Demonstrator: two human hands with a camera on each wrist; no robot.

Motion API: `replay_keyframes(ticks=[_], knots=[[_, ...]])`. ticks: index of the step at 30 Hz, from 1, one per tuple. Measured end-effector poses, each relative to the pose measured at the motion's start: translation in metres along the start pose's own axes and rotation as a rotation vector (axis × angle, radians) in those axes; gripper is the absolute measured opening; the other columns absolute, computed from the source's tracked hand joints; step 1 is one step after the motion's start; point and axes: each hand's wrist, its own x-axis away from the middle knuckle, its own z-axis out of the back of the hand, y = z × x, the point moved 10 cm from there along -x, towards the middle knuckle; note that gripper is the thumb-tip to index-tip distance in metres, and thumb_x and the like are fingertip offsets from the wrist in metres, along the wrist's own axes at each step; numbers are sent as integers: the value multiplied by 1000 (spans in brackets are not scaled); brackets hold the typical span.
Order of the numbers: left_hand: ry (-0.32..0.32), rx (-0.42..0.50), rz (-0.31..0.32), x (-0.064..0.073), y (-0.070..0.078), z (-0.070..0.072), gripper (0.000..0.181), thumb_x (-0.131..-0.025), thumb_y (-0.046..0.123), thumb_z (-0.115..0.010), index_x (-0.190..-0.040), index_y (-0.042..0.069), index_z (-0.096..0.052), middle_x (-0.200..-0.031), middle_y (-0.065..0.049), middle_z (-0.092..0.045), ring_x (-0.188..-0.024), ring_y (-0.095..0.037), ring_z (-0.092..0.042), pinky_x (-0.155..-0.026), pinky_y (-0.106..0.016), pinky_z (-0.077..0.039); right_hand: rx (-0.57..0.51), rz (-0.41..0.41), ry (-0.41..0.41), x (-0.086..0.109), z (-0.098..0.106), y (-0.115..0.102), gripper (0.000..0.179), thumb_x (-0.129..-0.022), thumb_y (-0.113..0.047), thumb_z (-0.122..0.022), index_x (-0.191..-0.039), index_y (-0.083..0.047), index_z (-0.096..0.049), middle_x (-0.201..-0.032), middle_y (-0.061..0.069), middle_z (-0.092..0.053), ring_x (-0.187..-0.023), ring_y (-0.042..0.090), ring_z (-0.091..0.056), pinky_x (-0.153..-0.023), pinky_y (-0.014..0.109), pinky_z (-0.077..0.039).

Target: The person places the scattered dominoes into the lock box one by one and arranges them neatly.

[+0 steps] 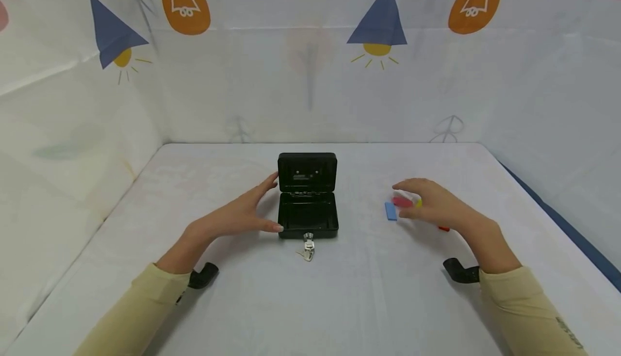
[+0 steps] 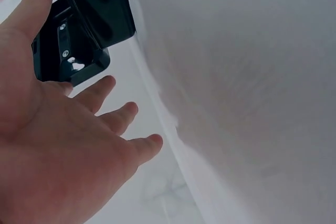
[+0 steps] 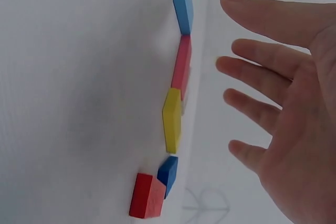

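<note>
Clearly, in head view, the box [image 1: 308, 186] is placed right of the left hand [image 1: 237, 214], spread and empty, and the blocks [image 1: 402, 202] beside the right hand [image 1: 436, 204], likewise spread and empty. By left wrist, box contact cannot be confirmed. By right wrist, the blocks are seen rowed on the white table [image 3: 52, 129].

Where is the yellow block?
In the right wrist view, the yellow block lies left of the right hand, between the pink block and the dark blue block.
</note>
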Motion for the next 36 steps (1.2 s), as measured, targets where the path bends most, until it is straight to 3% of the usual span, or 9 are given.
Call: replay_keyframes(ticks=[12,20,29,36], knots=[[-34,48,53,-1,-5,-10,130,-72,44,-87,-153,49,15,-162,-3,-31,-153,-28,-24,-118,-58,-27,28,19,-29,-5,-13,-9,55,-85,-24,-76,-134,-3,-61,-140,21,-57,-135,44,-45,-111,63,-33],[-29,96,71,-2,-4,-13,131,-75,37,-87,-153,46,18,-164,-8,-29,-150,-33,-31,-117,-57,-30,36,25,-51,-7,-17,-12,57,-81,-24,-80,-131,-3,-63,-138,21,-59,-133,44,-47,-111,63,-34],[-39,247,92,-1,-5,-14,130,-74,29,-89,-153,51,12,-164,-9,-26,-150,-32,-31,-119,-52,-31,132,108,-37,-9,-23,-18,49,-80,-19,-81,-123,-1,-68,-128,18,-65,-126,42,-53,-107,60,-38],[-42,399,94,-3,-4,-16,130,-74,16,-88,-152,53,9,-165,-7,-19,-152,-31,-26,-119,-50,-32,157,95,-31,-10,-25,-19,44,-81,-13,-79,-122,-1,-70,-129,17,-64,-127,41,-53,-107,58,-40]])
